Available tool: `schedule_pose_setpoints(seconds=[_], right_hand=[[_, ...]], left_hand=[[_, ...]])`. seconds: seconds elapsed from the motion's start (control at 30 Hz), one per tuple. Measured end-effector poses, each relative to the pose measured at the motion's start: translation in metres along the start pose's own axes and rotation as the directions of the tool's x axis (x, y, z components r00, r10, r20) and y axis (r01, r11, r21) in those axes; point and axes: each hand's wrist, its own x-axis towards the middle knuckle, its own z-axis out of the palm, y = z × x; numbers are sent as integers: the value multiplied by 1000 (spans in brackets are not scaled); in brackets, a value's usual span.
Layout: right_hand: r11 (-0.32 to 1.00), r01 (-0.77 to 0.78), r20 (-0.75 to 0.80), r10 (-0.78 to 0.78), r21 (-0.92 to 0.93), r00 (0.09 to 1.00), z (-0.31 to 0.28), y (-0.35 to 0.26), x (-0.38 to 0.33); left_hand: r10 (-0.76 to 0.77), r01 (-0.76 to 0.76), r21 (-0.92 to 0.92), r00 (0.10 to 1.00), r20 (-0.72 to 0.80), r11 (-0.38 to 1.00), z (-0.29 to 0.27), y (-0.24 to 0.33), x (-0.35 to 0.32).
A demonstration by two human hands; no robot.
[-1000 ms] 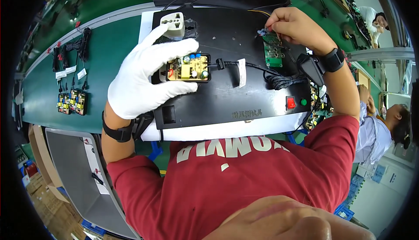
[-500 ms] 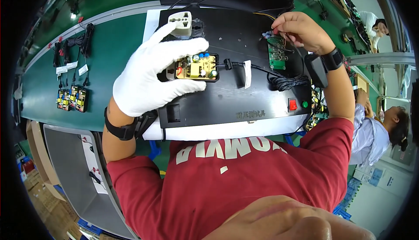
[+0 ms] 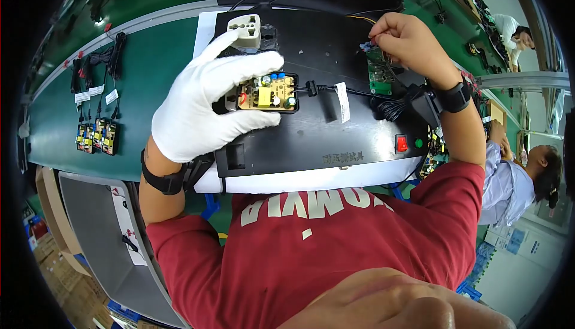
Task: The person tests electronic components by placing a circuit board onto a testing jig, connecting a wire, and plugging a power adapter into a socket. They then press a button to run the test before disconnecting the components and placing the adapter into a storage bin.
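On your red shirt (image 3: 365, 239) stand big pale capital letters (image 3: 320, 202), in a curved row across the chest. On the black box (image 3: 305, 140), near the edge closest to you, is a short row of dark characters (image 3: 343, 158). The white tag (image 3: 342, 102) on your cable (image 3: 360, 93) has print too small to be read.

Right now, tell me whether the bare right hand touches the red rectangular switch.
Apart. The head view shows the right hand by the green circuit board, with black panel visible between it and the switch.
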Motion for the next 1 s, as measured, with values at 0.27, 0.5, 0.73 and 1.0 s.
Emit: schedule_pose_setpoints(seconds=[0.27, 0.5, 0.73, 1.0], right_hand=[[989, 47, 57, -39, -139, 998, -1, -8, 2], [987, -111, 176, 90, 114, 980, -6, 9, -2], [998, -25, 189, 15, 52, 982, -5, 18, 11], [998, -8, 211, -7, 68, 978, -4, 13, 14]], left_hand=[[29, -29, 22, 999, -12, 999, -1, -2, -1], [12, -12, 10, 1000, 29, 1000, -2, -5, -7], [36, -36, 11, 999, -16, 999, -1, -3, -5], [13, -14, -5, 1000, -10, 1000, -2, -5, -8]])
